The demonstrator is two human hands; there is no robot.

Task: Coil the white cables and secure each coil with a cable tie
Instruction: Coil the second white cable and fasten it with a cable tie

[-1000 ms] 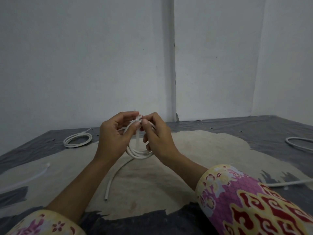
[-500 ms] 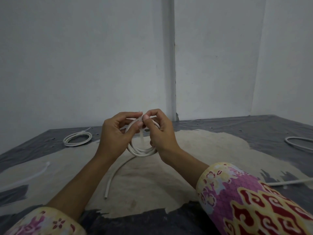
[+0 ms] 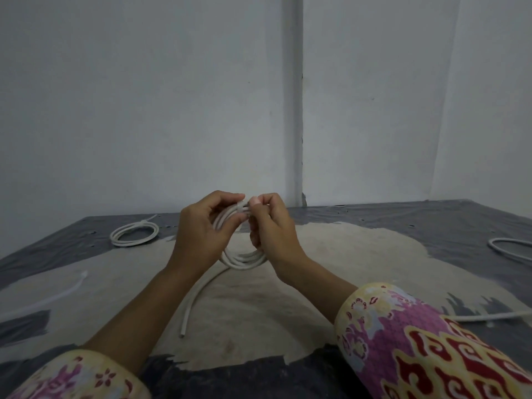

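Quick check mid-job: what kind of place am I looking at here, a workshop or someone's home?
Probably a bare room in a home, not a workshop: plain grey walls meeting at a corner, and work done low on a worn dark floor covering, where a tied cable coil lies.

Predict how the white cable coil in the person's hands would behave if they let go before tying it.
The coil would probably spring loose: only the left hand and right hand pinch its loops together. It looks semi-stiff, since its free tail holds a smooth curve.
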